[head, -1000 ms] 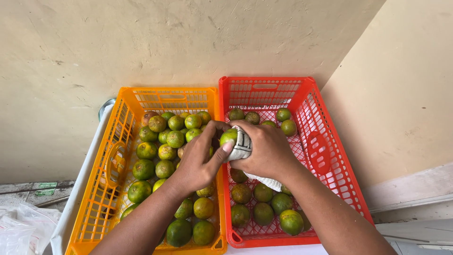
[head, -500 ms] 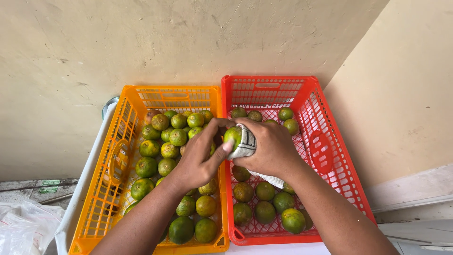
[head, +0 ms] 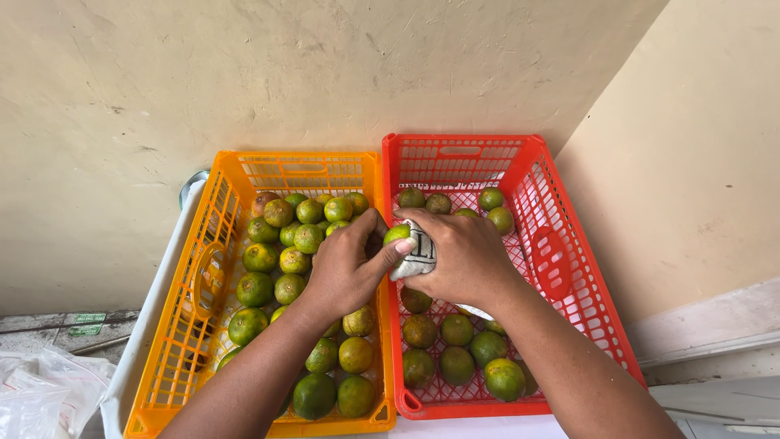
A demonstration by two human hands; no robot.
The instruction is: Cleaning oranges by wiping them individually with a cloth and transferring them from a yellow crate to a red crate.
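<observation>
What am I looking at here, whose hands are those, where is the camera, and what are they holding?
There is no machine here. The picture comes from a camera worn on a person's head, looking down at their own two bare hands.

Below the hands stand two plastic crates side by side against a pale wall: an orange crate on the left and a red crate on the right. Both hold green and yellowish round citrus fruits.

The left hand and the right hand meet above the edge where the crates touch. Between them is one small green fruit, held at the left hand's fingers. The right hand grips a grey patterned cloth pressed against that fruit.

A clear plastic bag lies at bottom left.
</observation>
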